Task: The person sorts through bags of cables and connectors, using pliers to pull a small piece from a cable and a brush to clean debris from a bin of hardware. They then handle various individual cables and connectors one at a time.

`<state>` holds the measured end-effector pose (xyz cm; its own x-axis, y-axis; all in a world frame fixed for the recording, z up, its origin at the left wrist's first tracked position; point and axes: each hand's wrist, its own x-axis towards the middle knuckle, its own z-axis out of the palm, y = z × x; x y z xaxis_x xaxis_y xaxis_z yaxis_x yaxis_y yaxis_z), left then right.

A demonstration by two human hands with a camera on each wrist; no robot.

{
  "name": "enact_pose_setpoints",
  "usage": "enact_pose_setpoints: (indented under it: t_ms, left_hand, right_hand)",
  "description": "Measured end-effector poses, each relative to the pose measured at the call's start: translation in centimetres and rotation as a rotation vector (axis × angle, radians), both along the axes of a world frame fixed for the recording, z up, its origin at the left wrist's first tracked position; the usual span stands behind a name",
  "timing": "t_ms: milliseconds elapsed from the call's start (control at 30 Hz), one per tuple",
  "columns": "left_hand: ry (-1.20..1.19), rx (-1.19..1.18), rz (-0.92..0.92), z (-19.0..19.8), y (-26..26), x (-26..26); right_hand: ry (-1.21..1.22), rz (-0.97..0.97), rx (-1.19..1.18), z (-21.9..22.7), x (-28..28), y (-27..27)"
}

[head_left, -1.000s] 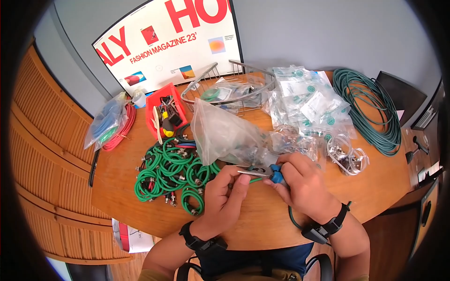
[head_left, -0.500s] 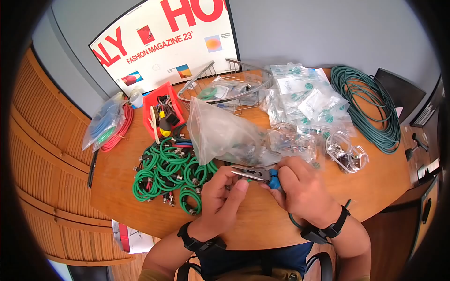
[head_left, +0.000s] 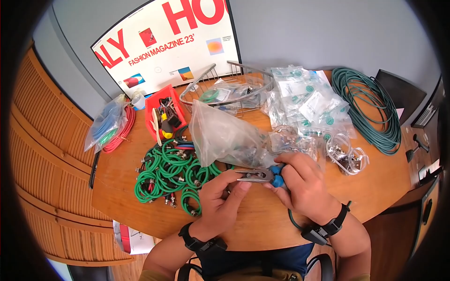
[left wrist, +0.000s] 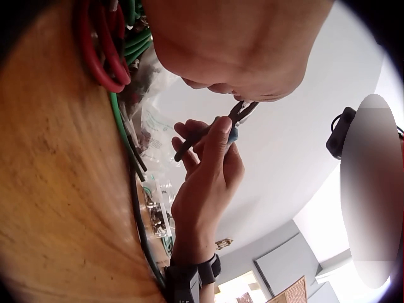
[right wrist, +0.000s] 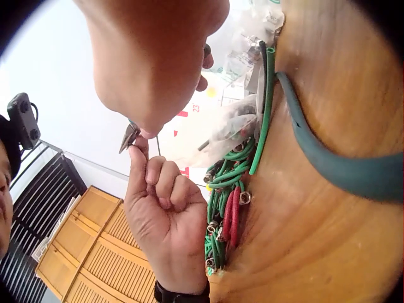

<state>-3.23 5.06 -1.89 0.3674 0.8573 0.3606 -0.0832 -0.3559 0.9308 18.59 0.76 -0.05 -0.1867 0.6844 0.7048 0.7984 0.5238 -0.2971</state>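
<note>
My right hand [head_left: 307, 187] grips a pair of pliers [head_left: 257, 175] by its blue handles [head_left: 277, 181], with the metal jaws aimed left. The thumb and forefinger of my left hand [head_left: 218, 201] meet at the jaw tips and pinch something small, mostly hidden by the fingers. In the right wrist view the other fingers of the left hand [right wrist: 167, 221] are curled toward the palm. Left of it lies a heap of green cables [head_left: 161, 175] with metal connectors. A cloudy plastic bag [head_left: 222, 133] lies just beyond both hands.
Behind stand a red bin [head_left: 152, 110] of tools, a wire basket [head_left: 267, 89] and a monitor [head_left: 112, 61]. Clear packets [head_left: 304, 93], a dark green cable coil [head_left: 344, 89] and clear containers [head_left: 337, 152] lie to the right. Green tubes [right wrist: 268, 113] lie on the wooden table [head_left: 262, 229].
The pliers have turned in my right hand, so more of the jaws' flat side shows. A green piece seen earlier between the left thumb and the jaws is now hidden.
</note>
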Motion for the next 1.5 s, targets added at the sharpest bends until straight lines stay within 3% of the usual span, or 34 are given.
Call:
enact_pose_setpoints:
  t_ms: [300,500,867,1067,1500]
  left_hand:
    - [0.034,0.094,0.006,0.2,0.3,-0.3]
    - [-0.115,-0.030,-0.074,-0.6,0.1,-1.0]
    - [0.051,0.226,0.015,0.6,0.5,-0.7]
    - [-0.031,0.251,0.056,0.2,0.7,-0.1]
    - [0.030,0.250,0.073,1.1,0.4,-0.4]
  right_hand:
    - [-0.064,-0.027,-0.023,0.3,-0.2,-0.6]
    - [-0.103,-0.007,0.016,0.6,-0.1,-0.6]
    - [-0.123,-0.027,0.045,0.8,0.5,-0.2]
    - [-0.111,-0.018,0.037,0.6,0.7,-0.1]
    - [-0.206,-0.056,0.062,1.0,0.2,-0.9]
